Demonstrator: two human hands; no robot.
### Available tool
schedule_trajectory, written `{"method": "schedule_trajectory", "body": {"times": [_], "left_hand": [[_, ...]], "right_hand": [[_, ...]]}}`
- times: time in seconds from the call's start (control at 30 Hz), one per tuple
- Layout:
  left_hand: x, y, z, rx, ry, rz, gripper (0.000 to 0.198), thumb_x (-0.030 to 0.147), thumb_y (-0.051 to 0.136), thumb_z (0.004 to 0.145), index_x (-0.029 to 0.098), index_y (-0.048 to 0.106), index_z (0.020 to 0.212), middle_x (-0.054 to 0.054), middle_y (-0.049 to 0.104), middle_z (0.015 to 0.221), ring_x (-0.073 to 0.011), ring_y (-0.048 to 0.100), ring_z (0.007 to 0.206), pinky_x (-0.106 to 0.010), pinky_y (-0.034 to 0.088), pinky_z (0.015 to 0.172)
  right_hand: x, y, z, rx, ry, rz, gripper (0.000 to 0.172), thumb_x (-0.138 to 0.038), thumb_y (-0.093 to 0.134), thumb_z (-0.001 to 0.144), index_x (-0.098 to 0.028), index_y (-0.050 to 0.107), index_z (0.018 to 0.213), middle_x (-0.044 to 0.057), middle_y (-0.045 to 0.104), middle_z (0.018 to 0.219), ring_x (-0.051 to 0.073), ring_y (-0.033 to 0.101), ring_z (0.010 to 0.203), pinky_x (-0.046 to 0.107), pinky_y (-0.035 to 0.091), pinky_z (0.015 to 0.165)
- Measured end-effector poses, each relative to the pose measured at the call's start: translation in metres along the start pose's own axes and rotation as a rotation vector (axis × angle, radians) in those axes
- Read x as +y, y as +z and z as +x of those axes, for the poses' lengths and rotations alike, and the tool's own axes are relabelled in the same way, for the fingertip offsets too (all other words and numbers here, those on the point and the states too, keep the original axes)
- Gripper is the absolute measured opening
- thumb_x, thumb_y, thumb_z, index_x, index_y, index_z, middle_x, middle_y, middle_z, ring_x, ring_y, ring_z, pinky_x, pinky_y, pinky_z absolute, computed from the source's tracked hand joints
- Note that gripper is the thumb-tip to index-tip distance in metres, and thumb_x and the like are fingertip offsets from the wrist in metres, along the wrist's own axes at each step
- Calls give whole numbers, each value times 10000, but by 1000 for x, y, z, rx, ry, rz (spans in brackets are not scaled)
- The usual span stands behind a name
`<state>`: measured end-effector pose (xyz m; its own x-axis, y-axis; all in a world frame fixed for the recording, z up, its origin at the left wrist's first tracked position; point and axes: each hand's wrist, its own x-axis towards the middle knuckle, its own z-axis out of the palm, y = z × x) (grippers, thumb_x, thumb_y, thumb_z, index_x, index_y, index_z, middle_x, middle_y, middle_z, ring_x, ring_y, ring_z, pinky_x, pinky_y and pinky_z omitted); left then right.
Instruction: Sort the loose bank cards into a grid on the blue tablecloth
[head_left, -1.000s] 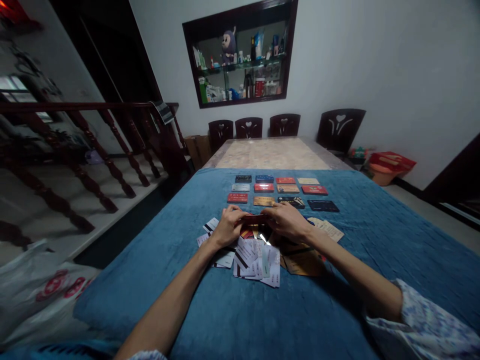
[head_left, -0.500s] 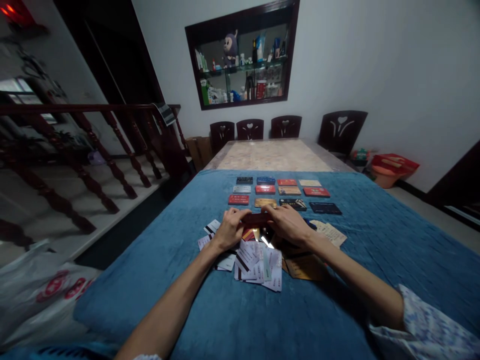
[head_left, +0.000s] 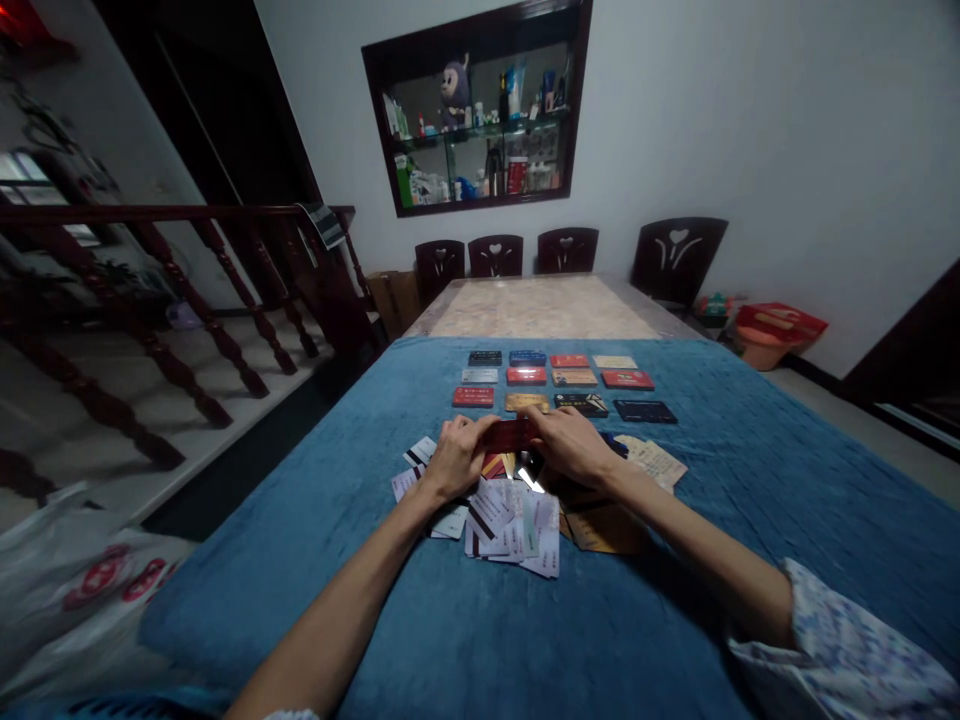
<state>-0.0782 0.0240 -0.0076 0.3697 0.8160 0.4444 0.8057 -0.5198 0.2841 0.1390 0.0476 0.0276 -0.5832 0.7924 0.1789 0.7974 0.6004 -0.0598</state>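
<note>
Between my two hands is a dark red stack of cards point(head_left: 507, 435), raised on edge above a loose heap. The fingers of my left hand point(head_left: 455, 458) close on its left end. My right hand point(head_left: 571, 443) grips the right end, thumb and fingers bent round it. Below lie white cards with dark stripes point(head_left: 491, 515), fanned toward me. Brown-gold cards point(head_left: 606, 530) spread under my right forearm, and cream cards point(head_left: 656, 460) lie to the right of that hand. Beyond my hands, neat card piles stand in three rows, among them a gold pile point(head_left: 527, 402) and a black pile point(head_left: 580, 404).
A blue cloth point(head_left: 315, 560) covers the near part of the table; its far part shows a beige top point(head_left: 532, 308). Dark chairs point(head_left: 568, 250) stand behind. At the lower left is a white plastic bag point(head_left: 82, 580), near a wooden railing point(head_left: 180, 370).
The view has shifted slightly. The red stack has tilted a little so more of its face shows; both hands keep their hold on it.
</note>
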Motion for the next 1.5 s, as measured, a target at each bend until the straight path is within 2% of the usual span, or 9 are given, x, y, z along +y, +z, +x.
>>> {"method": "schedule_trajectory", "body": {"times": [0.17,0.47,0.73,0.97,1.13,1.27,1.5], "left_hand": [[1,0,1,16,-21,17,520,48,475,818,193,559,1310,-82,679,1090,-231,542,982,-382,390,881],[4,-1,2,15,-82,-14,506,74,484,833,209,570,1314,-79,688,1059,-241,546,997,-400,389,899],[1,1,1,17,-88,-23,503,107,515,851,203,544,1344,-83,681,1071,-236,537,998,-384,398,876],[3,-1,1,-32,-98,-21,605,122,577,794,160,486,1391,-115,642,1156,-270,511,1067,-424,395,924],[1,-4,1,-30,-90,-26,631,133,605,780,171,470,1395,-115,628,1160,-275,501,1081,-441,401,948],[0,-5,1,-42,-97,-28,615,117,608,786,168,474,1384,-120,618,1180,-281,495,1106,-447,402,955],[-2,-6,0,-58,-86,7,556,124,608,815,183,490,1356,-116,603,1175,-281,475,1106,-452,396,952]], "right_hand": [[-3,1,-1,-15,-6,-5,435,-158,509,867,-158,438,1296,138,711,1065,259,636,1034,342,338,859],[-2,3,-2,37,-30,68,469,-167,516,838,-158,453,1303,167,619,1227,280,553,1143,389,335,896],[-1,9,-1,88,-36,5,475,-193,553,828,-186,476,1297,158,575,1217,283,500,1143,377,354,879],[-3,6,-3,105,-33,-42,422,-241,546,864,-178,502,1280,155,575,1185,282,501,1101,361,355,840],[-3,5,-3,111,-40,-89,492,-272,563,863,-178,484,1340,164,571,1211,303,478,1116,375,364,822],[-3,5,-3,113,-47,-109,514,-306,575,859,-186,493,1351,167,557,1244,317,456,1137,389,362,829],[0,9,-3,141,-82,-140,449,-363,577,860,-193,546,1275,167,558,1230,319,438,1132,377,353,811]]}}
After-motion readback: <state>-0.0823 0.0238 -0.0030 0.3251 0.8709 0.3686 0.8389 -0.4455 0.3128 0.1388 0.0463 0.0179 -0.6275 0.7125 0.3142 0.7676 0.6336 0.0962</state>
